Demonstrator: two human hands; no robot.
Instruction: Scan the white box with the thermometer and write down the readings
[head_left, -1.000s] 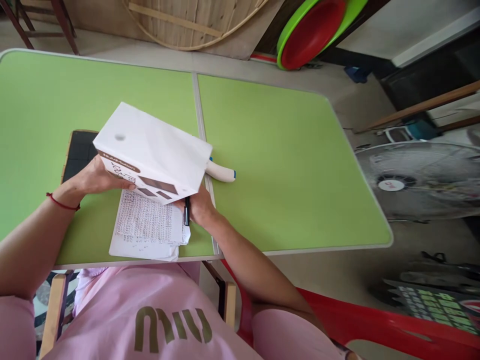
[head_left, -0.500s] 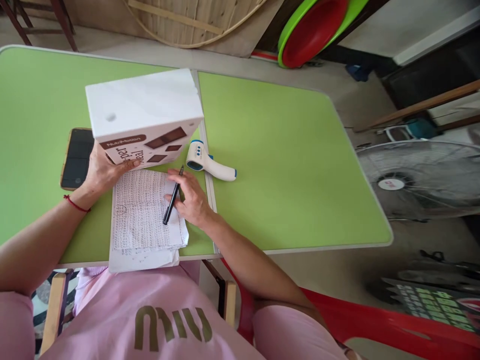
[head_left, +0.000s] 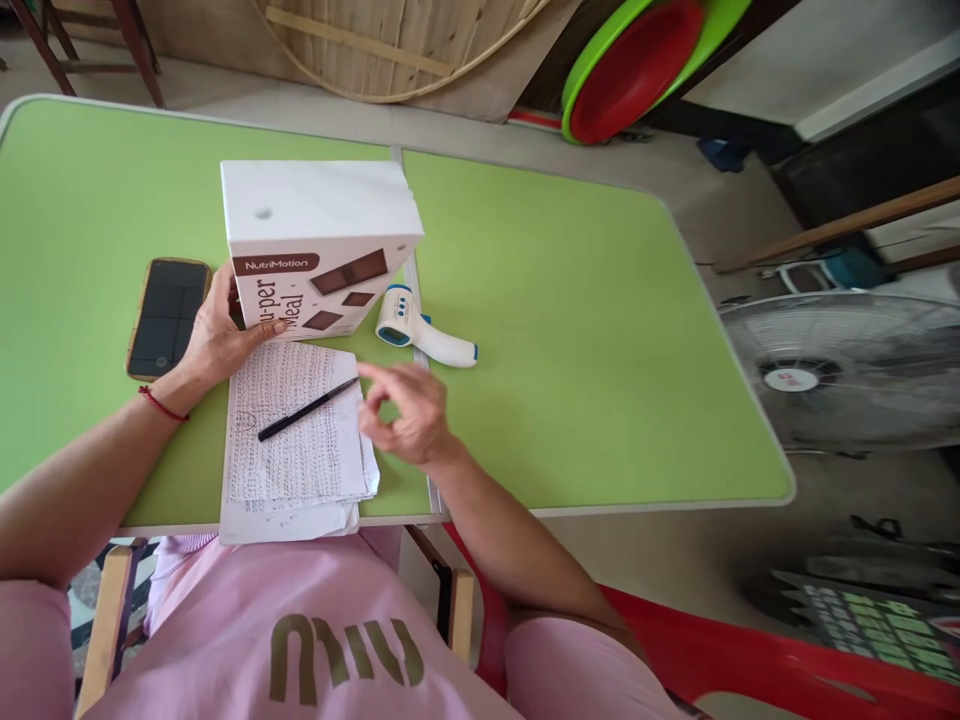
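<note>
- Your left hand (head_left: 217,335) has its grip pinched on the lower left corner of the white NutriMotion box (head_left: 319,245), thumb on the printed face, fingers tucked behind. The box stands upright on the bench (head_left: 600,300), a bit left of centre frame, with its bottom edge just touching the top of the paper stack (head_left: 296,440).
- Your right hand (head_left: 409,420) hovers just right of the papers with a loose, half-spread grip, holding nothing. It looks blurred, so finger detail is hard to call.
- The black pen (head_left: 307,409) lies diagonally across the written sheet, tip end toward the right hand, free of both hands.
- If you're steadying the box, I'd keep that left pinch low and firm, since a tall thin carton like that looks tippy. Set it flat on the green surface rather than half on the paper edge so it doesn't rock.
- Stuff around: a phone (head_left: 166,317) lies screen-up just left of your left hand, close to your wrist. A white and blue infrared thermometer (head_left: 420,330) rests just right of the box's lower corner, on the seam in the bench.
- The thermometer sits nearest the box, so it's the thing most likely to get bumped if the box slides right.
- Right of frame, off the bench, there's a floor fan (head_left: 832,375); top of frame, a red and green basin (head_left: 637,60).
</note>
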